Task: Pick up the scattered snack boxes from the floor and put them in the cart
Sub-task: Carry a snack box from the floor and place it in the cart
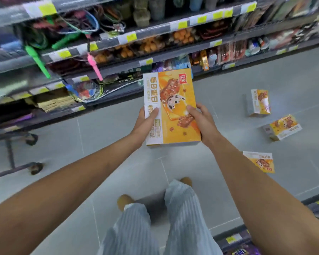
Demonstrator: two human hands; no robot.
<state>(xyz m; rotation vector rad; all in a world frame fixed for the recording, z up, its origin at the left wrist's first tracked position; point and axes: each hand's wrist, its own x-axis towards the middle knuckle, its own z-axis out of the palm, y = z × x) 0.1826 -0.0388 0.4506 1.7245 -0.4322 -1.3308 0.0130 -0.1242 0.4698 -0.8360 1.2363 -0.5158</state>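
I hold an orange and white snack box [170, 100] flat in front of me, above the floor. My left hand [145, 124] grips its left edge, thumb on top. My right hand [201, 120] grips its right edge, thumb on the printed face. Three more boxes of the same kind lie on the grey tiles at the right: one standing on end [260, 103], one tilted [284, 127], one flat [260, 161]. Only the cart's dark lower frame and wheels [32, 167] show at the left edge.
Store shelves [155, 57] packed with goods run along the far side of the aisle. Another shelf edge [234, 240] sits at the bottom right. My legs and brown shoes [125, 200] stand on the tiled floor [99, 144] below the box.
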